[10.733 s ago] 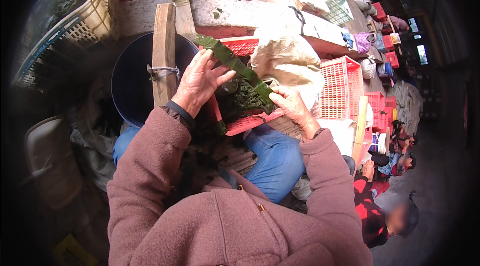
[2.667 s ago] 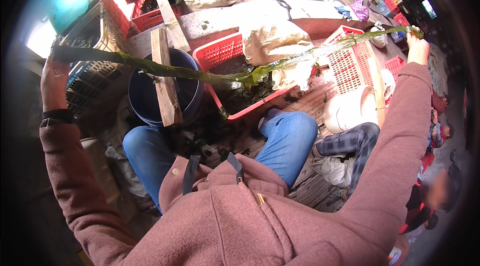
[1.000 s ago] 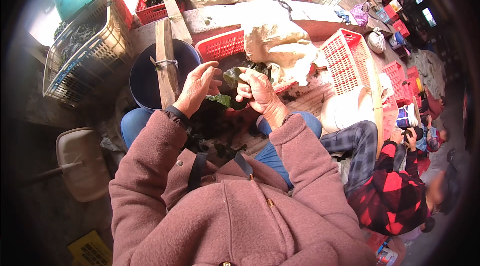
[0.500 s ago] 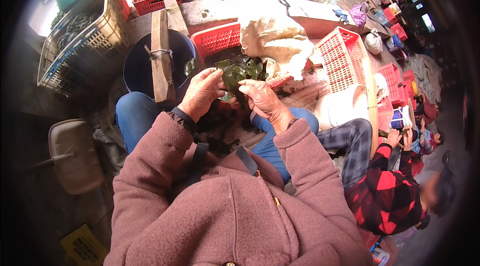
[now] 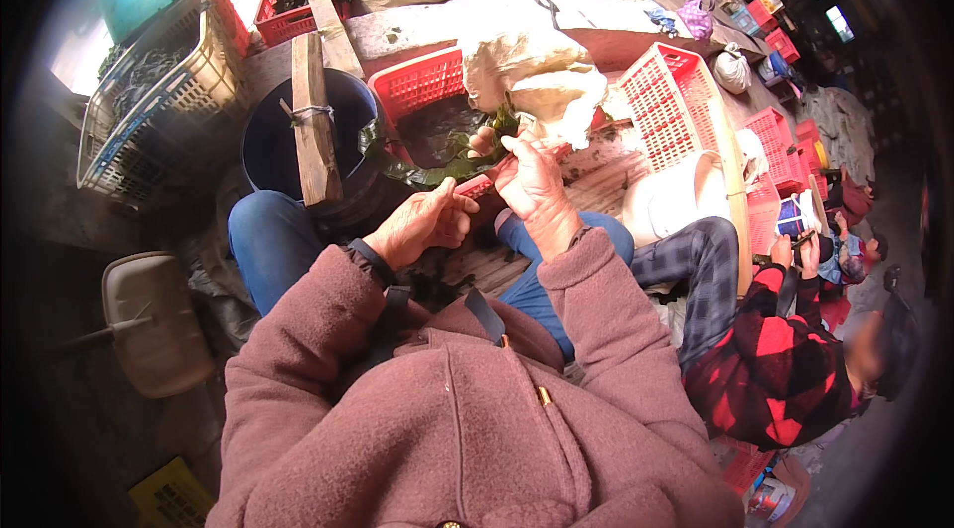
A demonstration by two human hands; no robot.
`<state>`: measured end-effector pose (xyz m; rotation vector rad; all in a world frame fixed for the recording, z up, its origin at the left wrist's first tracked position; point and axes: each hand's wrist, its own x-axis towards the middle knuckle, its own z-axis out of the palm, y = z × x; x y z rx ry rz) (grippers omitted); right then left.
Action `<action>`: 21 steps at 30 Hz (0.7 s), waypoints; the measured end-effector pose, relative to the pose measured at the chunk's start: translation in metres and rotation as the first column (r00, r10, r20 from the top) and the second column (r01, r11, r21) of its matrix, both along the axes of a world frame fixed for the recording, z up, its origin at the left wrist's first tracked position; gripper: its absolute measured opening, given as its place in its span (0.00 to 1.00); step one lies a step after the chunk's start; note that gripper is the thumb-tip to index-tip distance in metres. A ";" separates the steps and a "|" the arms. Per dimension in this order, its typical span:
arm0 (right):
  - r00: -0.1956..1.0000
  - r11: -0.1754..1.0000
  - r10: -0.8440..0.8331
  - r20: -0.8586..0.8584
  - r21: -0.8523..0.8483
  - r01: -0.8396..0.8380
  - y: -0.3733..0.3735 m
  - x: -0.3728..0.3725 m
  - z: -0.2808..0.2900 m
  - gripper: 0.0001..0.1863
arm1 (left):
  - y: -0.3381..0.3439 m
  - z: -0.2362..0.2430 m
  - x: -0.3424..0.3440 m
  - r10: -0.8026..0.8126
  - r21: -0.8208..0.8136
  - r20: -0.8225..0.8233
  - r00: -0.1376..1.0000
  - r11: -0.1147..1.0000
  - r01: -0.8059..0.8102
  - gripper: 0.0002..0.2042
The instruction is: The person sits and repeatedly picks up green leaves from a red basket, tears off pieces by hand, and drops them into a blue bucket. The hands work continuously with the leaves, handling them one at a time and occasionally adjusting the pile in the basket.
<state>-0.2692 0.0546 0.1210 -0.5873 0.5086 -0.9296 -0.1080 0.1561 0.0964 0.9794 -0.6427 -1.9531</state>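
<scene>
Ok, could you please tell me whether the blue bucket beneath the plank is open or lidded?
The bucket is open: its inside shows on either side of the wooden plank.

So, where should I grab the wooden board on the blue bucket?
Probably take the wooden board by its near end, gripping both long edges, from the near side with the left hand, the closer one. It's narrow and lies across the blue bucket, that end close to the left knee; string circles it farther up.

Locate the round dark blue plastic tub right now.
In the head view, the round dark blue plastic tub stands left of centre, beyond the left blue-jeaned knee and left of the nearest red plastic crate, with a wooden plank across its top.
</scene>
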 end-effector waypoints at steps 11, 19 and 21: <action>0.999 0.979 -0.021 0.040 0.201 0.013 0.032 0.001 -0.044 0.08 | -0.015 -0.030 -0.009 0.432 0.148 -0.435 0.790 0.900 -0.410 0.09; 0.813 0.595 -0.314 -0.490 -0.769 -0.233 0.032 0.035 -0.051 0.17 | 0.002 -0.001 0.024 0.096 0.014 0.031 0.995 0.995 -0.096 0.05; 0.817 0.474 -0.261 -0.514 -0.806 -0.356 0.029 0.048 -0.051 0.15 | 0.003 0.007 0.046 -0.069 -0.031 0.119 0.990 0.997 0.073 0.06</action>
